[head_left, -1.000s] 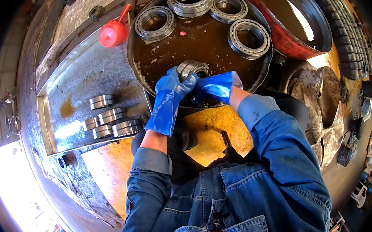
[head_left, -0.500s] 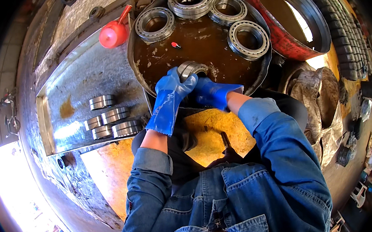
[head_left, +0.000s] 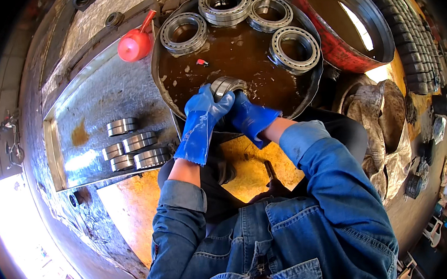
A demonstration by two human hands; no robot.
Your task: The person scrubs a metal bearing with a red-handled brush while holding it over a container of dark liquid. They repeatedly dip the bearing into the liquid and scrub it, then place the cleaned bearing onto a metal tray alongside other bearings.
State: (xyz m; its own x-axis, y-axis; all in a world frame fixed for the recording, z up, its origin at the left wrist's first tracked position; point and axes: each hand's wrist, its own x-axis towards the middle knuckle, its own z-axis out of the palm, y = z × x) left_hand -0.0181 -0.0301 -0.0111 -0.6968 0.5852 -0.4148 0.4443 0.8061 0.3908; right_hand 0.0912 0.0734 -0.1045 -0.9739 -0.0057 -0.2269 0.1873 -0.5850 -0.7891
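Metal tray (head_left: 89, 132), shallow and rimmed, bare surface streaked and marked with one rust-brown stain: five steel rings (head_left: 139, 141) in its near right part, four in a close group and one just beyond; one red scoop (head_left: 133, 47) at its far right corner, whether inside or on the edge unclear. Round tub (head_left: 154, 74), right of the tray, containing brown liquid (head_left: 238, 50): four large bearings (head_left: 225, 19) in an arc along the far and right wall; one small red item (head_left: 202, 62) left of centre.
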